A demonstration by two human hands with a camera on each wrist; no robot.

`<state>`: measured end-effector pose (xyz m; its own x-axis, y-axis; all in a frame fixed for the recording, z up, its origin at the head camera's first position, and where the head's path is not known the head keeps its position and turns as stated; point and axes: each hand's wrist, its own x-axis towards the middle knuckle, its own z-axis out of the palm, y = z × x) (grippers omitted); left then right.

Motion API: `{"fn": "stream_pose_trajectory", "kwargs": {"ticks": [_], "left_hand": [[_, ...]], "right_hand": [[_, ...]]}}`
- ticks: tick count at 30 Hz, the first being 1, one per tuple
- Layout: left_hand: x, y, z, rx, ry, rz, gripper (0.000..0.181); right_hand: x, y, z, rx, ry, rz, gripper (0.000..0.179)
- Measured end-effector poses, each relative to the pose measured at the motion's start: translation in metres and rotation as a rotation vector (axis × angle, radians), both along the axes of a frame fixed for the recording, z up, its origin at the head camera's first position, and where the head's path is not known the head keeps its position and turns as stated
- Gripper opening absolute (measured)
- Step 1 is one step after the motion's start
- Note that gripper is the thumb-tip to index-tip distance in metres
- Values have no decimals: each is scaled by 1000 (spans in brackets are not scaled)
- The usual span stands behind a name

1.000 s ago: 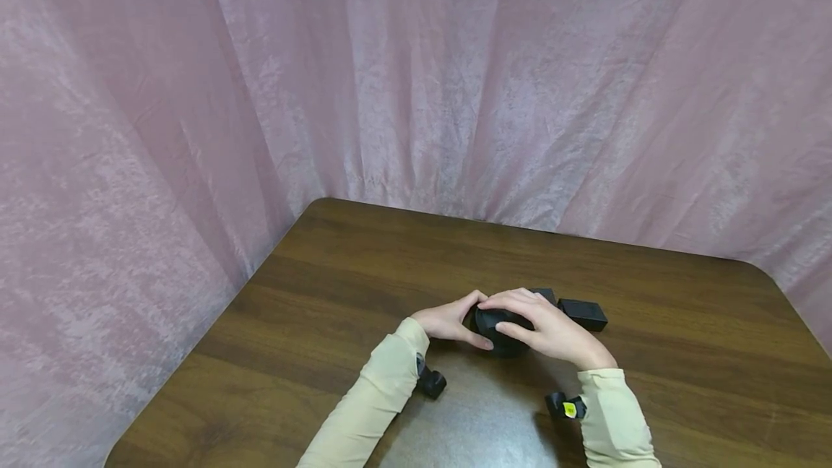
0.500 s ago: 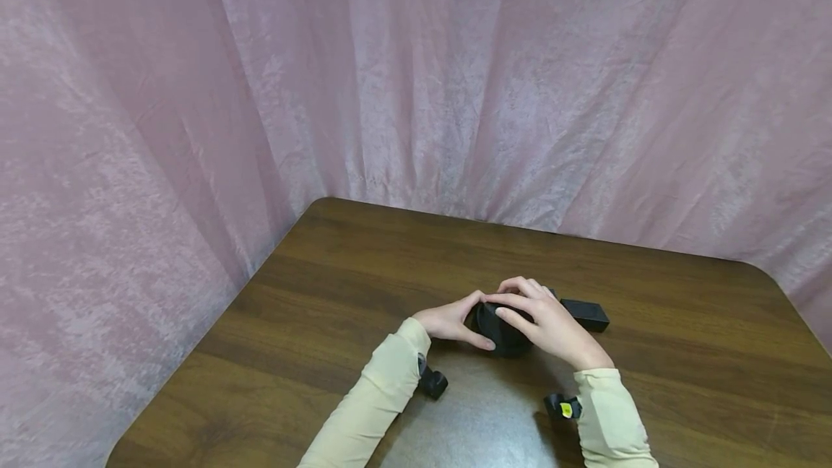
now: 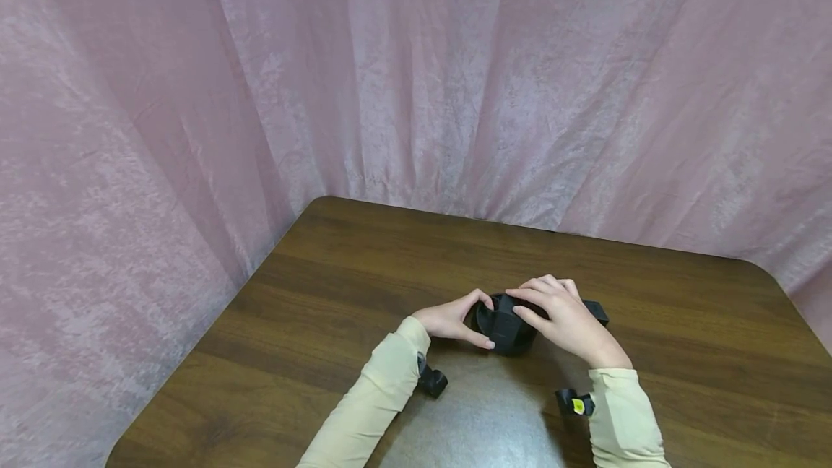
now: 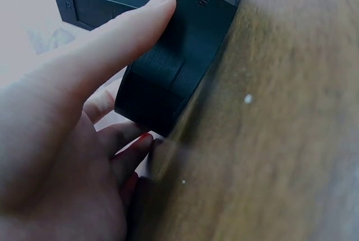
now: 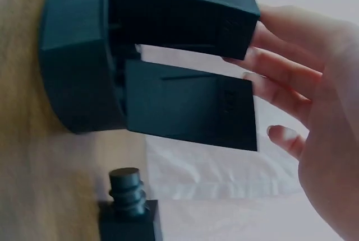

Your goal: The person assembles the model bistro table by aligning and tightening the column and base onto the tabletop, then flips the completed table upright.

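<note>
A black, round, drum-like base [image 3: 510,341] stands on the table with several raised markings on its side. My left hand [image 3: 448,320] grips its left side, thumb in front and fingers behind; in the left wrist view the thumb lies across the base's wall [image 4: 185,45]. Two black rectangular blocks stand up from the base in the right wrist view, an upper block [image 5: 185,11] and a lower block [image 5: 190,106], with a gap between them. My right hand [image 3: 568,316] holds the upper block's end between thumb and fingers. Its other fingertips are beside the lower block.
Another black block [image 3: 596,311] sits on the table just right of the base, partly behind my right hand. A threaded peg [image 5: 128,190] tops it in the right wrist view. The brown wooden table [image 3: 364,266] meets pink curtains [image 3: 416,92] behind.
My right hand first shifts back over the base, then moves right, uncovering more of the base and covering part of the separate block. My left hand stays in place on the base.
</note>
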<state>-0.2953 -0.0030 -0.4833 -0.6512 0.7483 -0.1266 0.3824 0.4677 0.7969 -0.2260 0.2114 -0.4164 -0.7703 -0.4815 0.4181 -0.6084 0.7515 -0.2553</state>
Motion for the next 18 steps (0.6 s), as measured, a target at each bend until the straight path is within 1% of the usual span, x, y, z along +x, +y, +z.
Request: {"fn": "stream_pose_trajectory", "kwargs": {"ticks": [6, 11, 15, 18], "left_hand": [[-1, 0, -1, -20, -12, 16, 56], [0, 0, 1, -18, -24, 19, 56], [0, 0, 0, -20, -17, 17, 57], [0, -1, -1, -12, -12, 12, 58]], "right_hand": [[2, 5, 3, 38, -13, -3, 30], [6, 8, 7, 56, -44, -19, 24], [9, 9, 12, 68, -67, -22, 23], [9, 10, 13, 71, -58, -11, 21]]}}
